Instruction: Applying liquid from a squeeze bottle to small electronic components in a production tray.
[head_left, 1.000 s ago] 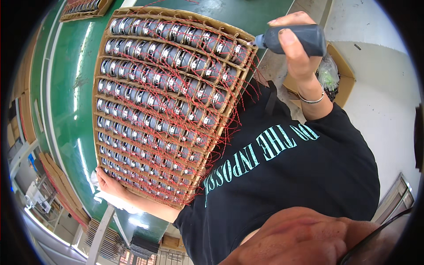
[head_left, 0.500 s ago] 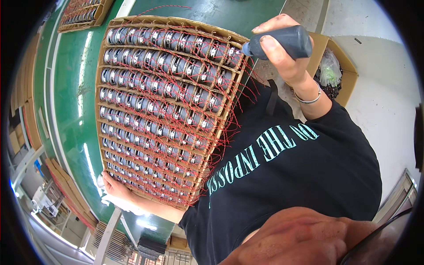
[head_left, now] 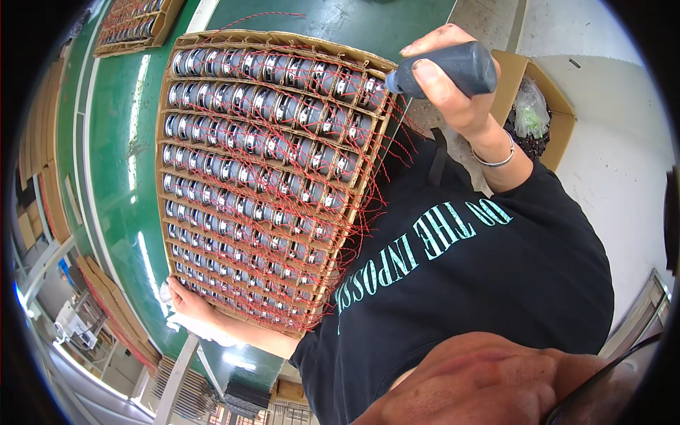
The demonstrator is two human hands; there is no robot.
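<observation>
My right hand is wrapped round a dark grey squeeze bottle, tilted sideways. Its narrow pale tip is at the far right corner of a large cardboard tray, by the end part of the farthest row; I cannot tell whether it touches. Rows of round grey and silver parts, resembling small speakers on edge, fill the tray's slots. Twisted red and black wires trail over them and hang past the right edge. My left hand grips the tray's near left corner, with its fingertips partly hidden. Something white lies under that wrist.
Beneath the tray is a green worktable. A second filled cardboard tray lies at the far left. On the right, an open cardboard box contains a clear plastic bag and small dark pieces. Flat cardboard leans beyond the left edge.
The bottle in my right hand has shifted very slightly left, its tip still at the same tray corner. My left hand stays at the near left corner.
</observation>
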